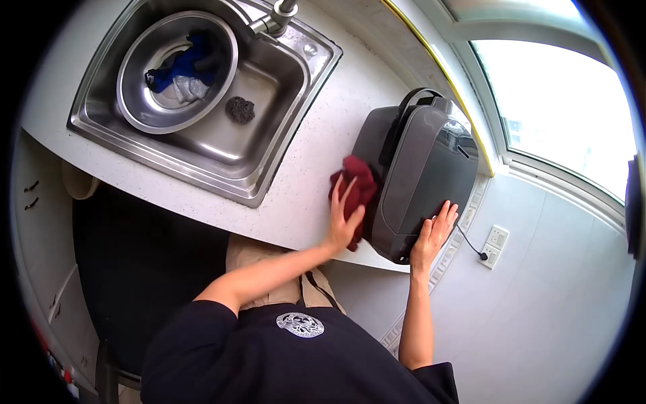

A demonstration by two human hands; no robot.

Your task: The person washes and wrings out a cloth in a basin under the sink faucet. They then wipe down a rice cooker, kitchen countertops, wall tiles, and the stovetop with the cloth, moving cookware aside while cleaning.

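A dark red cloth [352,185] is under the fingers of my left hand [345,219], against the side of a grey rice cooker [422,176]. My left fingers are somewhat spread over the folds, gripping the cloth, and slightly blurred. On the cooker's dark lid, near its front right edge, my right hand [434,236] lies flat with the fingers stretched out. The cooker's black carrying handle [398,128] is at its left side. Part of the cooker's side is hidden behind the cloth.
Left on the white counter [306,178] is a steel sink [259,145] with a faucet [276,19]. It contains a metal basin [128,94] with blue cloth [182,67], and a scouring pad [240,110]. A plug [482,256] sits in the wall socket [496,246]; a window [552,94] is at right.
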